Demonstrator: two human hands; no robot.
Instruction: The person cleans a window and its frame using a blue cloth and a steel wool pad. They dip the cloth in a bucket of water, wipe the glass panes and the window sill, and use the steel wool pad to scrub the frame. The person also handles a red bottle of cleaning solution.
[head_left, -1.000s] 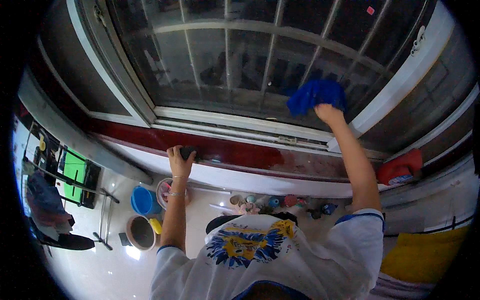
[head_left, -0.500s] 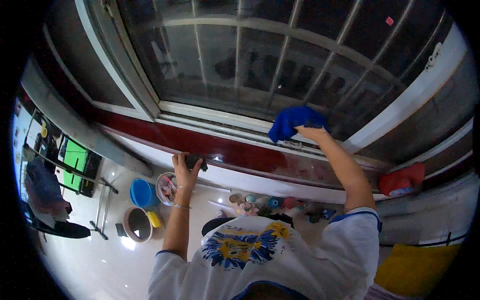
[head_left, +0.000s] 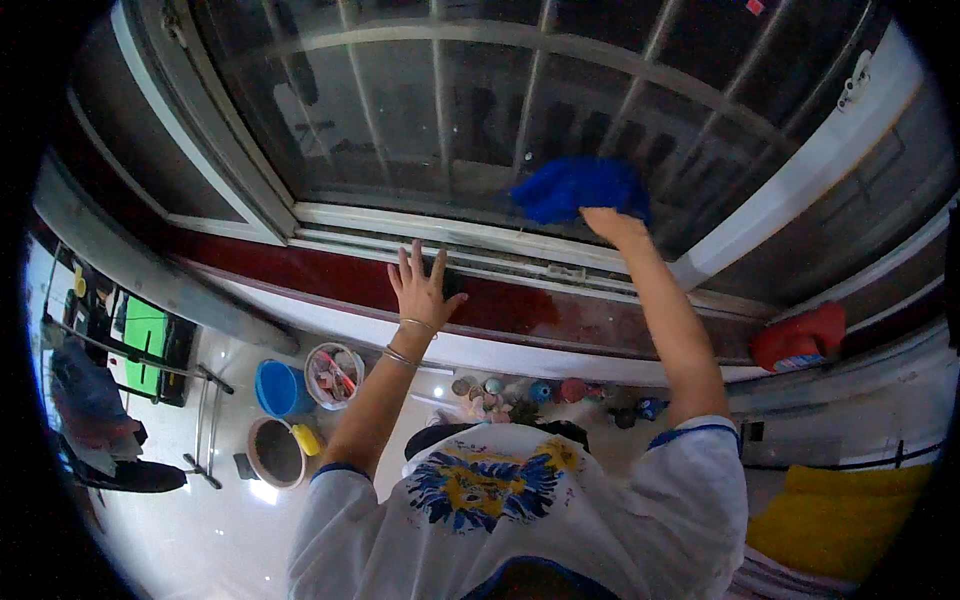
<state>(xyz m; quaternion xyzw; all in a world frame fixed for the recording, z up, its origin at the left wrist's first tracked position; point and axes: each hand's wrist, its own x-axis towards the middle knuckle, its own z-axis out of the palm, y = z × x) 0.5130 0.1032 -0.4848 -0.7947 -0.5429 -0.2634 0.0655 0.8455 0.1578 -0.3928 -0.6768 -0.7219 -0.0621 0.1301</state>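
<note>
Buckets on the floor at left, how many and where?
3: a blue bucket, a pale bucket to its right holding pinkish items, and a tan bucket below the blue one in the picture. Others may be hidden behind the left forearm.

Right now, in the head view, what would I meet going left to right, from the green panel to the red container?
Green panel → blue bucket → left hand, fingers spread → blue cloth → red container.
</note>
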